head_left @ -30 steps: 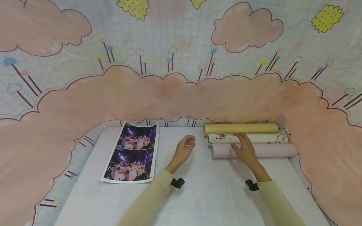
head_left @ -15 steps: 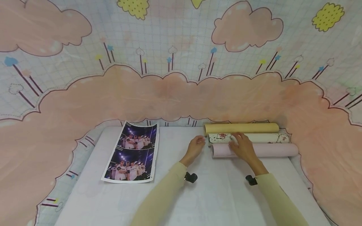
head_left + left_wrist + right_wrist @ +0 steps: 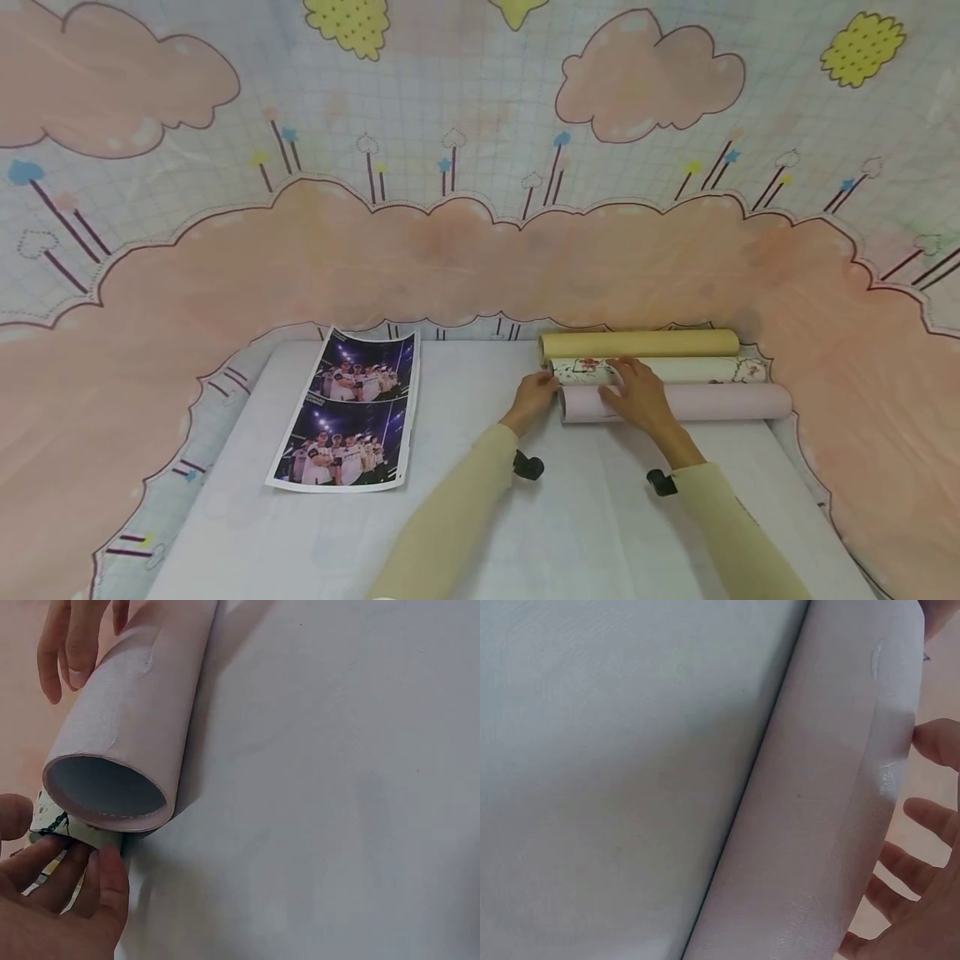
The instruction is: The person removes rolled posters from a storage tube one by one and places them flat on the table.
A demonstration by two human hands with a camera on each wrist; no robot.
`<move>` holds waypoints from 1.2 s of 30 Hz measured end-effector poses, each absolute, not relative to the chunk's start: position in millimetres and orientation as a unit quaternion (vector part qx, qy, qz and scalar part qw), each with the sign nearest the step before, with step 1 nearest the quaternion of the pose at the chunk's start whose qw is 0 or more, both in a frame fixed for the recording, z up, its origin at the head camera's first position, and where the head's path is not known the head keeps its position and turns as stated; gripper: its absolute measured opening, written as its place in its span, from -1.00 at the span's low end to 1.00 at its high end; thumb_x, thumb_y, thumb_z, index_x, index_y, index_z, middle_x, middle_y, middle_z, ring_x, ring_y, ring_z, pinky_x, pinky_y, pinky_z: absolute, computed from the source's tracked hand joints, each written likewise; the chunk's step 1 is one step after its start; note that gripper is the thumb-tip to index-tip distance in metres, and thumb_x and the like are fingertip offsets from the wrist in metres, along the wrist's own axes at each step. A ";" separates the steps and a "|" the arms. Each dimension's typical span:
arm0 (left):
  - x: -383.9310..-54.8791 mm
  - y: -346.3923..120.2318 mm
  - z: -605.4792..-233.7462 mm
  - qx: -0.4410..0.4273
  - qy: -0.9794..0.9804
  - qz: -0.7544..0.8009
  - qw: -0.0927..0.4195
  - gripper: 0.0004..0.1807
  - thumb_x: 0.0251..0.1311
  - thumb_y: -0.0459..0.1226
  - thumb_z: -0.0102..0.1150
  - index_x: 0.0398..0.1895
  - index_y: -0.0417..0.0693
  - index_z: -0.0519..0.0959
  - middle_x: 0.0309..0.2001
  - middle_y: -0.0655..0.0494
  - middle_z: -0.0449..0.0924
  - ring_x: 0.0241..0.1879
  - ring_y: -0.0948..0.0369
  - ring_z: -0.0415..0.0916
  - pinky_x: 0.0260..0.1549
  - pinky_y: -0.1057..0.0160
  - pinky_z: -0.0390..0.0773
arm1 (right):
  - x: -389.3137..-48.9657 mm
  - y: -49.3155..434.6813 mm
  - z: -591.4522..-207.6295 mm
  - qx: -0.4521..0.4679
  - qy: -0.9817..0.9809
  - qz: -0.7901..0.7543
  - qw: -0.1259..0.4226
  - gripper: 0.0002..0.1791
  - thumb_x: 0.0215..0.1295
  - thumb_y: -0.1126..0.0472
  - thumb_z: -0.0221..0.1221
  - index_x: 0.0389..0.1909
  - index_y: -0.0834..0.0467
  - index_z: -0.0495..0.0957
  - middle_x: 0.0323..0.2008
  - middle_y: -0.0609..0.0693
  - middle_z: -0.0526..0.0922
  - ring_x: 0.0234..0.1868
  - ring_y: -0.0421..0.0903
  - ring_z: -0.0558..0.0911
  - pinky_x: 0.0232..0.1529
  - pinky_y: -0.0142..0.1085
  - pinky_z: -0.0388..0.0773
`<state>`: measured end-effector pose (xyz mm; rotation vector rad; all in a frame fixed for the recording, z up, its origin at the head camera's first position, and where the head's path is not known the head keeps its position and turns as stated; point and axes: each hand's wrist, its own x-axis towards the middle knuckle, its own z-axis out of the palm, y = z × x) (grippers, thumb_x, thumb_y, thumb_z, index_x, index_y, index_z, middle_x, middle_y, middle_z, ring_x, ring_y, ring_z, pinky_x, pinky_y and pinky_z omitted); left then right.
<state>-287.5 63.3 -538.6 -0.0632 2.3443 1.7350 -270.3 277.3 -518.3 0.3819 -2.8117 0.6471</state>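
In the head view, a white wallpaper roll [image 3: 697,369] with a floral print lies between a pink roll [image 3: 727,402] and a yellow roll [image 3: 660,342]. My left hand [image 3: 531,402] holds the floral roll at its left end; in the left wrist view its curled fingers are at the end opening, with the thumb [image 3: 15,816] by the rim. Over the floral and pink rolls, my right hand [image 3: 645,406] is spread with bent, separated fingers. The right wrist view shows its thumb [image 3: 936,742] at the edge of the pink roll, the floral one hidden behind.
A printed sheet [image 3: 347,425] with two group photos lies on the left of the white table [image 3: 480,517]. A cloth backdrop [image 3: 480,258] with clouds rises behind the table. The pink roll's hollow end [image 3: 105,791] sits right above the left fingers.
My left hand has moved right, from over the table to the floral roll's left end. My right hand has shifted slightly left and lower over the rolls. The rolls and sheet stay in place.
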 end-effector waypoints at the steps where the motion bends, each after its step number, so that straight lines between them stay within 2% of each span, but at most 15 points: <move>1: -287.3 64.3 -539.0 -0.022 0.801 0.588 0.111 -0.54 0.45 -0.11 -0.04 0.25 -0.20 0.48 0.21 -0.07 0.55 0.26 0.05 0.44 0.26 0.09 0.45 | -270.1 277.4 -519.0 0.129 -0.960 0.222 0.114 -0.38 0.26 0.05 0.23 0.29 0.21 0.40 0.26 0.35 0.41 0.26 0.39 0.38 0.22 0.35 0.25; 3: -288.2 66.3 -541.9 -0.020 0.803 0.586 0.108 -0.57 0.45 -0.13 -0.03 0.23 -0.20 0.50 0.19 -0.08 0.56 0.26 0.04 0.44 0.27 0.06 0.43 | -269.7 277.5 -520.9 0.125 -0.960 0.225 0.110 -0.38 0.26 0.05 0.22 0.30 0.22 0.40 0.27 0.35 0.40 0.28 0.39 0.36 0.24 0.36 0.22; 8: -288.9 69.3 -545.0 -0.017 0.807 0.584 0.088 -0.64 0.42 -0.19 0.03 0.15 -0.18 0.55 0.05 -0.05 0.62 0.09 0.10 0.53 0.11 0.13 0.55 | -270.1 277.6 -526.9 0.122 -0.958 0.242 0.100 -0.37 0.27 0.07 0.21 0.31 0.24 0.37 0.30 0.37 0.37 0.32 0.39 0.32 0.29 0.33 0.20; 14: -288.5 71.7 -540.8 -0.009 0.791 0.607 0.082 -0.63 0.42 -0.20 0.05 0.18 -0.17 0.53 0.05 -0.03 0.62 0.06 0.14 0.55 0.05 0.20 0.58 | -268.5 277.6 -530.1 0.125 -0.948 0.272 0.106 -0.37 0.26 0.11 0.22 0.31 0.25 0.36 0.32 0.38 0.32 0.35 0.38 0.27 0.34 0.28 0.20; 21: -286.9 75.8 -527.5 0.024 0.755 0.653 0.059 -0.60 0.42 -0.18 0.05 0.22 -0.16 0.50 0.12 -0.07 0.63 0.11 0.12 0.58 0.06 0.21 0.59 | -268.5 279.8 -529.2 0.148 -0.937 0.266 0.173 -0.30 0.16 0.16 0.31 0.31 0.27 0.33 0.32 0.40 0.30 0.36 0.38 0.23 0.36 0.29 0.11; 26: -282.1 81.6 -517.5 0.045 0.736 0.675 0.024 -0.64 0.38 -0.19 0.11 0.16 -0.14 0.54 0.02 -0.04 0.70 0.03 0.18 0.63 -0.04 0.27 0.62 | -271.6 283.9 -526.3 0.167 -0.932 0.242 0.212 -0.27 0.11 0.20 0.36 0.31 0.26 0.34 0.29 0.36 0.32 0.33 0.34 0.26 0.36 0.29 0.07; 33: -274.9 96.2 -505.1 0.010 0.717 0.696 -0.022 -0.70 0.35 -0.28 0.13 0.08 -0.22 0.59 -0.01 -0.15 0.70 0.05 0.04 0.64 0.00 0.14 0.63 | -274.0 296.0 -519.2 0.153 -0.947 0.193 0.204 -0.19 0.11 0.06 0.42 0.35 0.17 0.31 0.32 0.32 0.33 0.37 0.31 0.26 0.33 0.39 0.04; 36: -271.4 100.0 -502.4 -0.015 0.714 0.698 -0.044 -0.72 0.33 -0.32 0.13 0.03 -0.27 0.61 -0.03 -0.19 0.69 0.03 0.00 0.65 -0.05 0.12 0.66 | -277.0 302.9 -518.1 0.154 -0.952 0.184 0.190 -0.17 0.11 0.01 0.41 0.36 0.13 0.29 0.34 0.31 0.30 0.39 0.30 0.23 0.34 0.39 0.02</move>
